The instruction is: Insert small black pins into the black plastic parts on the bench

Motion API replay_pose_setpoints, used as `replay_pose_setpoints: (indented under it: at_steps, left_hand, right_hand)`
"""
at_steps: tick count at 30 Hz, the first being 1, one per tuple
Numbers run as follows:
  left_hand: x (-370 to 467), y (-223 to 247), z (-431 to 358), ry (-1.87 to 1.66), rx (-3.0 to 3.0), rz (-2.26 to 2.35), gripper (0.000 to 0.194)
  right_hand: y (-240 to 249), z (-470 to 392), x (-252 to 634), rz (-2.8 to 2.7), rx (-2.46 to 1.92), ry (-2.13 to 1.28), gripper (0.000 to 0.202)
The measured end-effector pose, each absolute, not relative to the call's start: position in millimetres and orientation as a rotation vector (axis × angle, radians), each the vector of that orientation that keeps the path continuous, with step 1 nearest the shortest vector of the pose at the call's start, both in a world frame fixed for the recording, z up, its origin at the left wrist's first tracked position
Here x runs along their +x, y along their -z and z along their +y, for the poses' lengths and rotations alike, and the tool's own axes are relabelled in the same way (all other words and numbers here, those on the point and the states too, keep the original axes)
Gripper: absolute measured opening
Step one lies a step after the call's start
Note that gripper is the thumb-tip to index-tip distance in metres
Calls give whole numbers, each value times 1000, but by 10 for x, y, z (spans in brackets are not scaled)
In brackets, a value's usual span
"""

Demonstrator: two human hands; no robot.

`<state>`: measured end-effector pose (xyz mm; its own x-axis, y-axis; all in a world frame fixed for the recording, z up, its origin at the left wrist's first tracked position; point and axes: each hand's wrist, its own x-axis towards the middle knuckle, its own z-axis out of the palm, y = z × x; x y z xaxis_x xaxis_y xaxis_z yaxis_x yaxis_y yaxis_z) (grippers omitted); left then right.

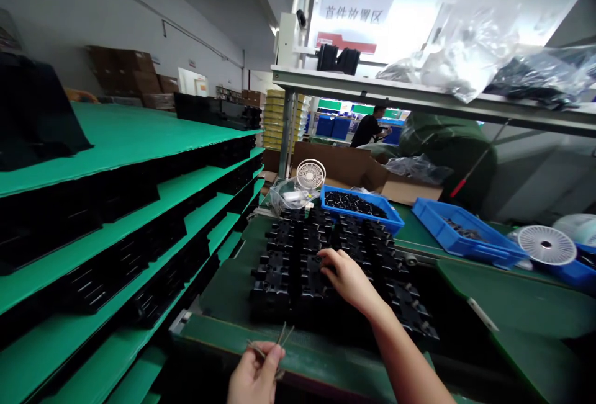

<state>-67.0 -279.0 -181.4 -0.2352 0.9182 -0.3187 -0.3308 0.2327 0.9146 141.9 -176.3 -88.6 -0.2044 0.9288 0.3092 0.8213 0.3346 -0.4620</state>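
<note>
My left hand [255,376] is closed near the front edge of the green bench, pinching several thin greyish rods [285,333] that stick out past the fingertips. Beyond it, rows of black moulded plastic parts [274,270] stand side by side on the bench. My right hand [347,277] reaches over the middle of these rows. Its thumb and forefinger are bent together at the top of one black part; whatever is between them is too small to make out.
Behind the rows stands a blue bin [395,221] of small dark pieces, with another blue bin [465,236] to its right. Green shelf sheets [153,128] stacked with black parts fill the left. Overhead runs a shelf [372,90] bearing plastic bags. A person [367,128] is farther back.
</note>
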Motion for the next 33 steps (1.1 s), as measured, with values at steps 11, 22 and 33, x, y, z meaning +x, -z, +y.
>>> replay_pose_setpoints:
  at_steps: [11, 22, 33]
  left_hand:
    - [-643, 1439, -2721, -1301, 617, 1100, 40]
    - [-617, 1515, -2772, -1229, 701, 1099, 39]
    - [-606, 1637, -2821, -1167, 739, 1069, 45]
  right_hand:
    - [681, -2361, 1025, -2117, -1252, -715, 21]
    - [677, -1855, 1339, -2034, -1309, -317, 17]
    - [867, -1371, 1535, -2136, -1550, -66, 15]
